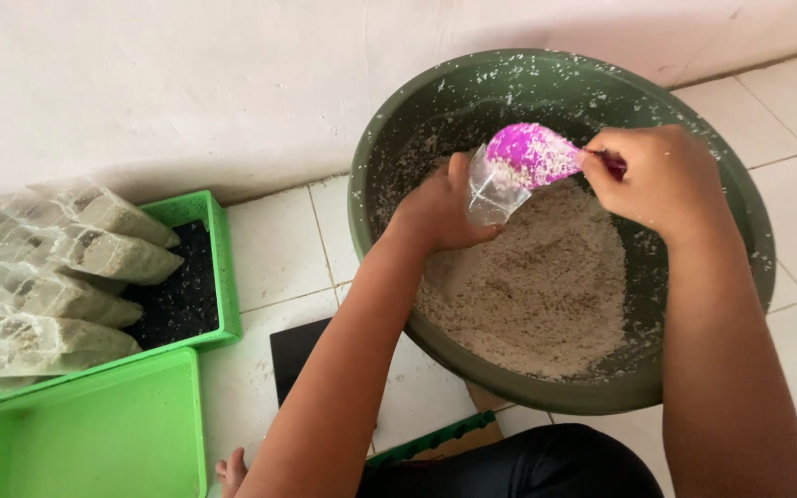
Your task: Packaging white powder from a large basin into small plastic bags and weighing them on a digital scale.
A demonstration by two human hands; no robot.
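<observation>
A large dark green basin [749, 231] leans against the wall, holding a heap of pale grainy mix [546, 286]. Over the heap, my left hand [435, 214] grips a small clear plastic bag [491, 189] with its mouth held up. My right hand [661, 175] holds a purple scoop [532, 152] by its handle. The scoop's bowl is dusted with the mix and tipped into the bag's mouth.
At the left, a green tray [219, 277] with a dark bottom carries several filled clear bags [57, 277]. A second green tray [94, 433] lies in front of it. A black flat sheet [297, 355] rests on the white tiled floor under my left forearm.
</observation>
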